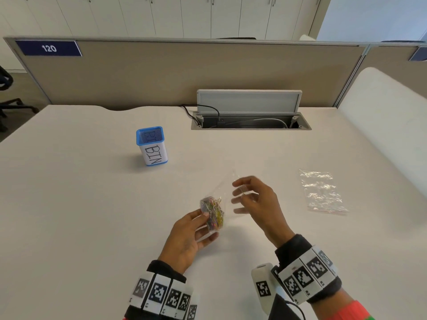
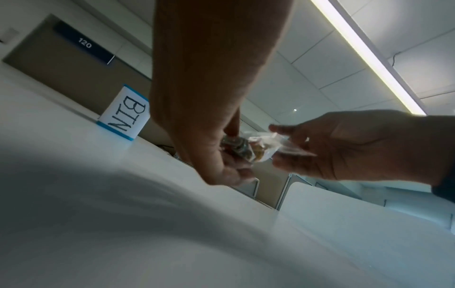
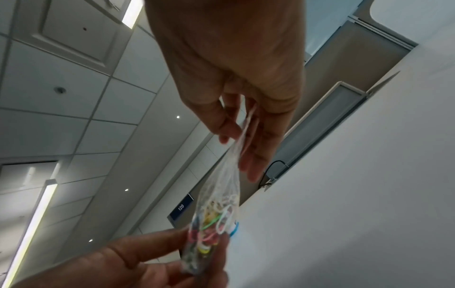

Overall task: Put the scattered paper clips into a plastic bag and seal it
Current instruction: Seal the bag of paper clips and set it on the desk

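- My left hand [image 1: 184, 239] fingers curl round the plastic bag [image 3: 221, 187] at its clip-heavy bottom, paper clips [image 1: 213, 212] bunched inside.
- Right hand [image 1: 256, 202] pinches the floppy, slippery mouth, I think; blurry.
- Grip there to seal.

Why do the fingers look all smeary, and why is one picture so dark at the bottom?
Head view: the right hand is motion-blurred at its fingers, while the bin stays sharp; the spare bag glints with glare. Left wrist view: a big, dark, out-of-focus patch fills the lower left, and the ceiling light glows bright. Right wrist view: the paper clips look soft.
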`<state>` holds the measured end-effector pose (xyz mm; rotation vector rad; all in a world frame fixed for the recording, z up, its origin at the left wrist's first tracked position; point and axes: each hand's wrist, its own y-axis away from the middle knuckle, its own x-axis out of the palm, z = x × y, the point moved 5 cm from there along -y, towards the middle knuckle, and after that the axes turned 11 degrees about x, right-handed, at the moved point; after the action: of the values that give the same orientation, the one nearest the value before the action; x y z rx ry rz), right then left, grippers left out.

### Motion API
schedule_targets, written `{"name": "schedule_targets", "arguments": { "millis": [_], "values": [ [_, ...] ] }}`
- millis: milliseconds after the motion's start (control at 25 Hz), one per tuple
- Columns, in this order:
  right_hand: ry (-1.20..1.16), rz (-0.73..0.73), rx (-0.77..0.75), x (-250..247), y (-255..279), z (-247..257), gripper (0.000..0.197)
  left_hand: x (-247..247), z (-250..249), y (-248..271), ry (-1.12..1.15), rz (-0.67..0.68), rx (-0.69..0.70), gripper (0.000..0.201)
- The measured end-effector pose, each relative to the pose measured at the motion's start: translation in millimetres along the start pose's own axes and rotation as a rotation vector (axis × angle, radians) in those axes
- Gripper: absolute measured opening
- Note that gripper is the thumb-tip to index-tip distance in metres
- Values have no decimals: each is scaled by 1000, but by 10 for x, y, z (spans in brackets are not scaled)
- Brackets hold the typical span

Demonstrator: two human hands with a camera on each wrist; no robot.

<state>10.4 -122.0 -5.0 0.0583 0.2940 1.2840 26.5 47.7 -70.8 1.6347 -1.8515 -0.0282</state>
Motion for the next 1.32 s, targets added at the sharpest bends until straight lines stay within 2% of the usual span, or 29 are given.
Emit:
{"name": "schedule_targets", "arguments": {
  "millis": [120, 240, 520, 640, 840, 960, 1000, 1040, 1080, 1160, 1200, 1240, 1320],
  "values": [
    [110, -14, 90, -24, -43, -221, 18, -104, -135, -45, -105, -47, 134, 26],
    [218, 9, 116, 21, -61, -386, 16, -108, -241, -14, -192, -39, 239, 24],
    [282, -8, 134, 162, -149, -530, 21, -14, -309, 5, -352, -11, 322, 18],
    [281, -50, 123, 119, -200, -534, 21, -38, -331, -129, -416, -29, 285, 18],
    [402, -156, 55, -23, -517, -392, 22, 17, -330, -499, -567, 3, 133, 21],
    [528, -182, 80, -74, -805, -353, 25, 96, -223, -642, -563, -8, 66, 35],
    [587, -158, 109, -73, -858, -372, 25, 110, -214, -685, -668, -38, 111, 43],
    [688, -147, 123, -76, -872, -401, 25, 135, -239, -710, -878, -58, 208, 51],
    [812, -167, 71, -62, -830, -402, 27, 179, -281, -675, -1110, -64, 339, 54],
    [970, -158, -206, 42, -677, -376, 36, 401, -363, -498, -1373, 24, 660, 42],
    [977, -66, -310, 130, -605, -383, 40, 496, -332, -439, -1428, 113, 744, 37],
    [985, 61, -332, 224, -548, -421, 45, 560, -263, -407, -1470, 200, 759, 38],
    [1058, 273, -208, 345, -542, -570, 53, 573, -73, -504, -1569, 334, 674, 47]
  ]
}}
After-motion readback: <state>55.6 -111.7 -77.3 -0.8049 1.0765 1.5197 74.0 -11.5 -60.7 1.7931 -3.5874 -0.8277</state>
